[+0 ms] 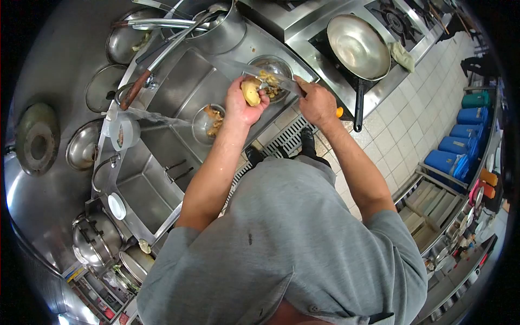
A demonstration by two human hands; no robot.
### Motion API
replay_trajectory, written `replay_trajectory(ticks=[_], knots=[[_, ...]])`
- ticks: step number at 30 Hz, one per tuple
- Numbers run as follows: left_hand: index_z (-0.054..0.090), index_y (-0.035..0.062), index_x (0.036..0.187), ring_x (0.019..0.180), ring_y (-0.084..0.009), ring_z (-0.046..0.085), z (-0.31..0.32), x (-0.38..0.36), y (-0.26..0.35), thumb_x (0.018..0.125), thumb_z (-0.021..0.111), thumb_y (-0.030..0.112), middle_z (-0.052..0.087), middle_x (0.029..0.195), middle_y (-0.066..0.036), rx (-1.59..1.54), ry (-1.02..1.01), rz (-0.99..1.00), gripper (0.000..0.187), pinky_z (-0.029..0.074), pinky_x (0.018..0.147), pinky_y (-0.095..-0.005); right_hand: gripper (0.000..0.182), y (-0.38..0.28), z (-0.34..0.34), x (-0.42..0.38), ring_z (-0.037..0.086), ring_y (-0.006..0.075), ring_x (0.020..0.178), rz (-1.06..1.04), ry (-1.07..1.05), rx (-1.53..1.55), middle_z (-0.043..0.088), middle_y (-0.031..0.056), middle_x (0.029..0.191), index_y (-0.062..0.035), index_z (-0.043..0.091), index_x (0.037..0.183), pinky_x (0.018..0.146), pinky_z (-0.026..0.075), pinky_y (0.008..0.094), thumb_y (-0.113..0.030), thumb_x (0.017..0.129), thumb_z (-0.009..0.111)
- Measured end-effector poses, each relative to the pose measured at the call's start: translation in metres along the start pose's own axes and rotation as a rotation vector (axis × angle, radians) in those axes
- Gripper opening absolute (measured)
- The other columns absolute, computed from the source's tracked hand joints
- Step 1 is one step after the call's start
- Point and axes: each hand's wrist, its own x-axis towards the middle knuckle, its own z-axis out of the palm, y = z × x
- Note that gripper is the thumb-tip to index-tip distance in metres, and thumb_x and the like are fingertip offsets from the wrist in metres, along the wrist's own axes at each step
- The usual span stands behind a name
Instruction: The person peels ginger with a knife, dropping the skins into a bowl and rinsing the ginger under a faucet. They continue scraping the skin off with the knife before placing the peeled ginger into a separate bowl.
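My left hand [242, 110] is closed around a pale yellow, partly peeled piece that looks like ginger [251, 93]. Gripped in my right hand [320, 106] is a knife [288, 84], its wide blade pointing left, just beyond the ginger and over a metal bowl [288, 66]. Yellowish scraps [272, 89] lie in that bowl on the sink's edge. Lower left, a second metal bowl [199, 125] stands in the sink with brownish, knobbly pieces [214, 120] inside. Whether the blade touches the ginger is hard to make out.
Water [162, 117] runs from a tap into the sink [184, 81]. A large pot [225, 35] with utensils stands at the back. On the stove at right sits a wok [355, 46], its handle [359, 105] jutting towards me, beside a cloth [401, 56]. Blue bins [447, 162] line the far right.
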Motion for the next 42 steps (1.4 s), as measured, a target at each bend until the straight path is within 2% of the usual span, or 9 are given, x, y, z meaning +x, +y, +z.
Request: replay_trajectory(ticks=[11,15,17,18,25,27,31,33,42], knots=[[0.064,0.0092,0.108,0.102,-0.025,0.066,0.007,-0.008,-0.022,0.106,0.046,0.033,0.07,0.105,-0.007,0.004,-0.125,0.026,0.03,0.052,0.097,-0.0431,0.062,-0.053,-0.004,-0.028,0.073,0.0337,0.079,-0.14,0.021,0.003,0.072,0.0128,0.097,-0.0212,0.064,0.139,0.069,0.06,0.046,-0.013,0.078,0.068],[0.064,0.0087,0.108,0.092,-0.0246,0.066,0.007,-0.009,-0.019,0.104,0.051,0.033,0.069,0.101,-0.008,-0.043,0.041,0.067,0.028,0.054,0.084,-0.0401,0.063,-0.033,0.004,-0.018,0.071,0.0346,0.08,-0.085,0.019,-0.044,0.07,0.0115,0.093,-0.0229,0.063,0.141,0.071,0.059,0.0458,-0.014,0.078,0.068],[0.061,0.0078,0.1,0.071,-0.0197,0.056,-0.018,-0.001,-0.011,0.105,0.049,0.032,0.062,0.089,-0.006,0.036,-0.261,0.037,0.028,0.045,0.061,-0.034,0.061,-0.002,0.018,-0.006,0.072,0.0355,0.083,-0.047,0.029,-0.056,0.071,0.0124,0.095,-0.0232,0.064,0.14,0.073,0.059,0.0466,-0.015,0.08,0.067],[0.059,0.0074,0.096,0.061,-0.0172,0.045,-0.001,-0.012,-0.011,0.106,0.046,0.032,0.055,0.082,-0.005,0.053,-0.128,0.067,0.03,0.033,0.054,-0.0314,0.059,0.01,0.02,-0.004,0.072,0.0365,0.086,-0.007,0.04,-0.069,0.072,0.0132,0.098,-0.0236,0.064,0.14,0.076,0.058,0.0473,-0.016,0.082,0.066],[0.058,0.0082,0.1,0.061,-0.0175,0.049,0.012,-0.019,-0.012,0.105,0.048,0.031,0.057,0.085,-0.004,0.031,-0.093,0.112,0.026,0.037,0.055,-0.0319,0.052,-0.017,-0.002,-0.013,0.071,0.0377,0.089,-0.018,0.005,0.077,0.072,0.0161,0.099,-0.0223,0.067,0.136,0.079,0.057,0.0483,-0.014,0.085,0.063],[0.058,0.0094,0.1,0.062,-0.0174,0.05,0.036,-0.028,-0.023,0.106,0.049,0.032,0.057,0.086,-0.004,-0.008,0.173,0.169,0.025,0.037,0.054,-0.033,0.055,-0.042,-0.006,-0.018,0.071,0.0376,0.088,-0.024,-0.016,0.092,0.072,0.0151,0.098,-0.0218,0.067,0.137,0.079,0.058,0.0479,-0.013,0.083,0.063],[0.058,0.0097,0.1,0.068,-0.0186,0.054,0.01,-0.015,-0.021,0.105,0.05,0.036,0.058,0.086,-0.003,0.054,0.119,0.16,0.028,0.041,0.058,-0.0347,0.058,-0.041,-0.001,-0.013,0.072,0.0381,0.089,-0.001,-0.048,0.076,0.073,0.0158,0.098,-0.0224,0.065,0.139,0.081,0.058,0.0486,-0.013,0.081,0.062],[0.06,0.0097,0.1,0.073,-0.0195,0.055,-0.024,-0.005,-0.005,0.105,0.05,0.039,0.058,0.084,-0.003,0.217,-0.237,0.12,0.031,0.044,0.063,-0.0347,0.057,-0.017,0.0,-0.002,0.072,0.0386,0.091,0.055,-0.117,0.003,0.073,0.0177,0.099,-0.0229,0.065,0.138,0.083,0.058,0.0503,-0.015,0.082,0.061],[0.059,0.0047,0.105,0.072,-0.019,0.052,-0.005,-0.018,0.011,0.105,0.053,0.033,0.057,0.086,-0.009,0.005,-0.06,0.016,0.029,0.046,0.063,-0.0323,0.054,-0.018,-0.021,0.001,0.071,0.0381,0.101,0.157,-0.123,0.059,0.074,0.019,0.107,-0.0229,0.063,0.141,0.091,0.056,0.0484,-0.018,0.088,0.059]])
